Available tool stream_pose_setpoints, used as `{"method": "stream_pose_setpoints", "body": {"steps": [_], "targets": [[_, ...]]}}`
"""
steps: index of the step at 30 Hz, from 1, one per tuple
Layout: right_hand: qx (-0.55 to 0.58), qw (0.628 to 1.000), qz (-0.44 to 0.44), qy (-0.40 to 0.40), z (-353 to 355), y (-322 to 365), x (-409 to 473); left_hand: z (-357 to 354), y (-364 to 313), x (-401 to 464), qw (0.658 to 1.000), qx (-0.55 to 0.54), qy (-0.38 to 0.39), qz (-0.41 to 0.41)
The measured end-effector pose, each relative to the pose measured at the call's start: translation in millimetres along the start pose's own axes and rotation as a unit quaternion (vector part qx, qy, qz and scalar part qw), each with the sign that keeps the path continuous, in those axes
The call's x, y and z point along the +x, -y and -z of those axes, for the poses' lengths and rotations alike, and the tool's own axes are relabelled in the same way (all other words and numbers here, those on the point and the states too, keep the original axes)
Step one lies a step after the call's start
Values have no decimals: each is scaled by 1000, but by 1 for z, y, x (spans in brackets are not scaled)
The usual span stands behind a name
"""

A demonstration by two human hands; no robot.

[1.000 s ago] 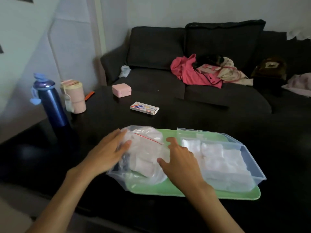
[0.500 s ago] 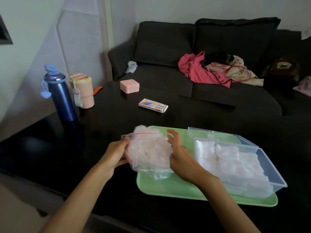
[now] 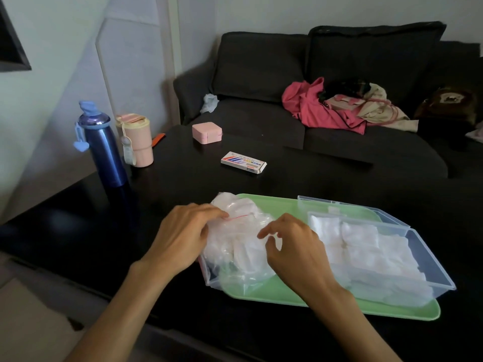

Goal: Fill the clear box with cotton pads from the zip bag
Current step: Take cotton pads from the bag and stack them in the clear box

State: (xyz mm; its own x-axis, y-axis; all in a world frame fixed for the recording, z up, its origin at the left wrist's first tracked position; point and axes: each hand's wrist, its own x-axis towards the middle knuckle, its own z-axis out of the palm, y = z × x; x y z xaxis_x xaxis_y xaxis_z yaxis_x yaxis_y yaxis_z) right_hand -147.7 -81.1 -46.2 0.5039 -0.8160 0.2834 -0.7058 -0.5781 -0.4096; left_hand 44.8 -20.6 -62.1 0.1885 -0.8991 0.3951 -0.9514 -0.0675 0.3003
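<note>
- The left hand (image 3: 180, 237) is pinching the zip bag (image 3: 239, 246) at its red seal, fingers curled on the plastic.
- The right hand (image 3: 292, 250) is resting on the bag, fingers curled, pinching its film.
- The bag is lying on the green tray (image 3: 274, 205), touching the clear box (image 3: 428, 252).
- Cotton pads (image 3: 366, 246) are filling the box.
- The tray is sitting on the dark worktop (image 3: 183, 184).
</note>
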Motion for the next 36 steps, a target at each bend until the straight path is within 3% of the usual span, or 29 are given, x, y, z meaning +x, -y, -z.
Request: {"method": "stream_pose_setpoints", "body": {"steps": [4,7,9,13,17,24,28,31,34,36], "targets": [[-13,999,-14,42,-6,-1,0,-3,5,-3,992,-24,90,86],[-33,999,-6,19,-9,0,4,0,9,-1,975,-69,167,131],[-44,999,15,-14,-11,2,4,-1,11,-1,971,-84,177,137],[-122,991,61,-8,-21,0,4,-8,1,0,981,-90,131,115],[-200,978,42,26,-35,-5,11,-16,-14,4,994,-34,57,84],[-176,978,108,1,-36,0,11,-22,-22,5,995,26,-5,92],[-60,989,123,-59,-15,-10,1,-23,-26,10,994,47,-21,98],[141,989,32,-22,2,-16,4,-20,-26,14,993,52,-8,104],[343,937,-68,16,19,-18,9,-13,-26,18,993,75,20,86],[467,874,-120,56,29,-20,7,-4,-33,21,997,30,-1,76]]}}
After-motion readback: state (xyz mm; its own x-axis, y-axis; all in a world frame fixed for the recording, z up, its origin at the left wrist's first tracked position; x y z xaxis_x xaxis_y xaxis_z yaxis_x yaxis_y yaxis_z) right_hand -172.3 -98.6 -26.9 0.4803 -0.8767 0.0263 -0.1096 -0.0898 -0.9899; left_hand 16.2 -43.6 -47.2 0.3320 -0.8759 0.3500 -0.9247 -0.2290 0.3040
